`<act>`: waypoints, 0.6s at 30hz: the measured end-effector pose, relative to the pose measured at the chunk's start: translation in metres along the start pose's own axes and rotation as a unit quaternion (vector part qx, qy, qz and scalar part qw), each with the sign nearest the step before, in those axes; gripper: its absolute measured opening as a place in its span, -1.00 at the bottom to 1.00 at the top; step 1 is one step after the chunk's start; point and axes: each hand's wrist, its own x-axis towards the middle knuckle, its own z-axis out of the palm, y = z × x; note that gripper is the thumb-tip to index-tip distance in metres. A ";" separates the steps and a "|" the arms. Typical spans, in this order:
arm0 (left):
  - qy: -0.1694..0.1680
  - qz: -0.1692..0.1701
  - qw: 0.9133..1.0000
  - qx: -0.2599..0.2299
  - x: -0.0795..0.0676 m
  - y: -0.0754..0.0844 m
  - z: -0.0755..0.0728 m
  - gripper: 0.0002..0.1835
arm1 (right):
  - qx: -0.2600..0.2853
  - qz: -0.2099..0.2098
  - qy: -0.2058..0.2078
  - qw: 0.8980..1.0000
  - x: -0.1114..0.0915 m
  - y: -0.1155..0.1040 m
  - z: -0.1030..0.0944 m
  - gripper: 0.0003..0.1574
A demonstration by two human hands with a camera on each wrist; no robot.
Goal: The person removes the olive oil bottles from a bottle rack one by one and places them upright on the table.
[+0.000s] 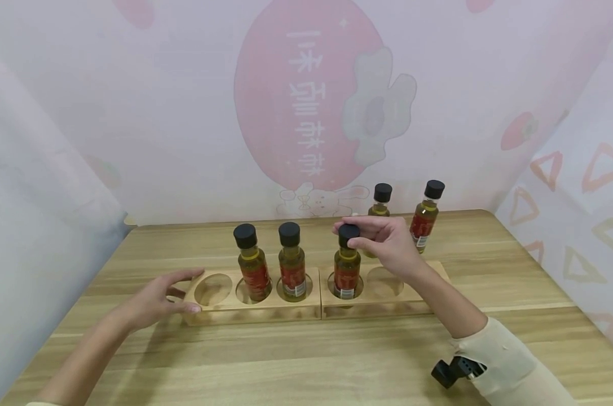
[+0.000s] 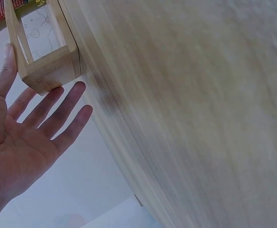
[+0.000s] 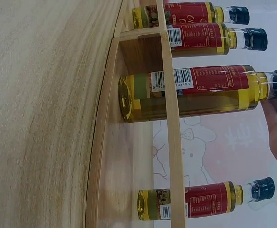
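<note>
Pinching the black cap (image 1: pixel 349 232) of one oil bottle (image 1: pixel 347 273) between thumb and fingers, the person's right hand (image 1: pixel 389 243) reaches in over the right-hand wooden rack (image 1: pixel 382 309). That bottle stands in the rack's leftmost round hole, its red label and barcode facing the front; I can't make out whether its base touches the rack floor. Over on the other side, the left hand (image 1: pixel 154 300) has its fingers spread around the outer end of the left-hand wooden rack (image 1: pixel 255 316), thumb on the front edge, the forefinger at the back corner, palm clear of the wood.

The two racks sit end to end on the wood-grain table (image 1: pixel 286 366). Two more bottles are in the left one: a middle bottle (image 1: pixel 254 276) and a right bottle (image 1: pixel 292 273), both black-capped. Behind the right rack stand two others, a half-hidden bottle (image 1: pixel 379 211) beyond the hand and a far-right bottle (image 1: pixel 424 223). A pale printed backdrop (image 1: pixel 194 113) hangs behind it all.
</note>
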 end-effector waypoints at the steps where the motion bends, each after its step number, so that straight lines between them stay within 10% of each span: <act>1: 0.000 0.000 1.000 0.001 0.000 0.000 0.000 -0.13 | 0.000 0.001 0.001 1.000 0.000 0.000 0.000 -0.49; 18: -0.001 0.001 1.000 0.011 -0.001 -0.001 0.001 -0.14 | -0.005 -0.001 0.015 1.000 0.000 -0.005 0.003 -0.50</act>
